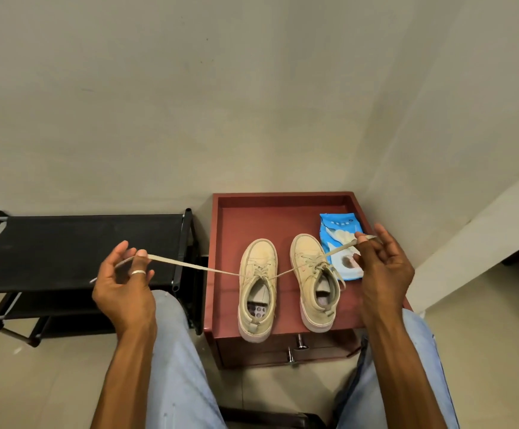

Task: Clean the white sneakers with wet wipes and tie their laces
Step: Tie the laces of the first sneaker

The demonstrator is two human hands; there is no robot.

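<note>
Two off-white sneakers stand side by side on a red cabinet top (225,239), toes pointing away from me. Both ends of the left sneaker (258,253)'s lace (190,265) are pulled taut and meet over its tongue. My left hand (121,289) pinches one end out to the left, above the shoe rack. My right hand (385,270) pinches the other end, which runs across the right sneaker (306,247). The right sneaker's laces look knotted, with a loose end hanging at its side. A blue wet wipes pack (340,226) lies just right of the shoes, partly behind my right hand.
A black fabric shoe rack (81,243) stands left of the cabinet against the wall. The cabinet has a raised rim and a drawer with metal handles (300,342) at the front. My knees in light jeans flank it. A white ledge runs at the right.
</note>
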